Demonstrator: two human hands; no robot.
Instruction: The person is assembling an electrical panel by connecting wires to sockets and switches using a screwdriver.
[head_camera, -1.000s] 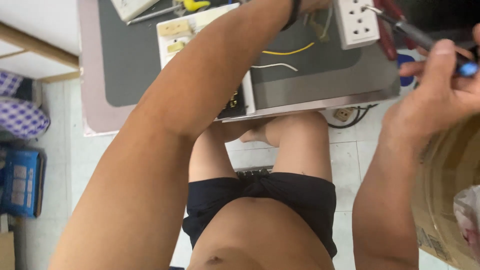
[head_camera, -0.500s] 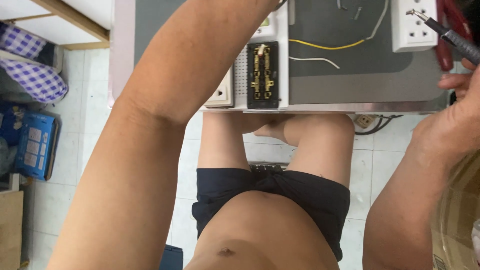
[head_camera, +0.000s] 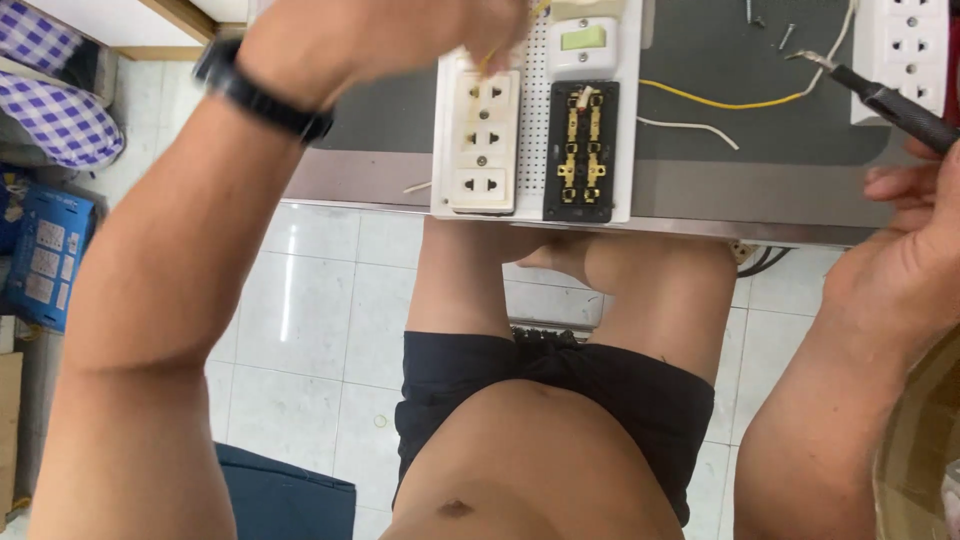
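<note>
Seated at a grey work table (head_camera: 700, 190), looking down past bare knees; white perforated board (head_camera: 535, 120) lying at twelve o'clock, overhanging the table's near edge.

Left hand (head_camera: 400, 30) at eleven o'clock, hovering blurred over the board's top; fingers curled together, seemingly pinching a short yellow lead (head_camera: 487, 60) above the cream triple socket strip (head_camera: 484, 140); grip not fully clear through the motion blur. Black wristband (head_camera: 262, 95) on that wrist.

Right hand (head_camera: 910, 260) at three o'clock, fingers loosely bent around a dark-handled tool (head_camera: 885, 100), its metal tip pointing toward one o'clock near a long yellow wire (head_camera: 740, 103); how firmly closed, cannot tell, since the handle runs out of view.

Opened socket base (head_camera: 581, 150), black with brass contacts, just right of the cream strip; green-rocker switch (head_camera: 583, 45) directly above it; loose white wire (head_camera: 690, 128) and another white socket block (head_camera: 910, 50) toward two o'clock.

Probably light and rigid, this board, yet brittle at the plastic; brass strips thin and easily bent; best gripped by the board's plain white edges, never the contacts; wires limp and springy, best pinched by the insulation near the stripped end.
</note>
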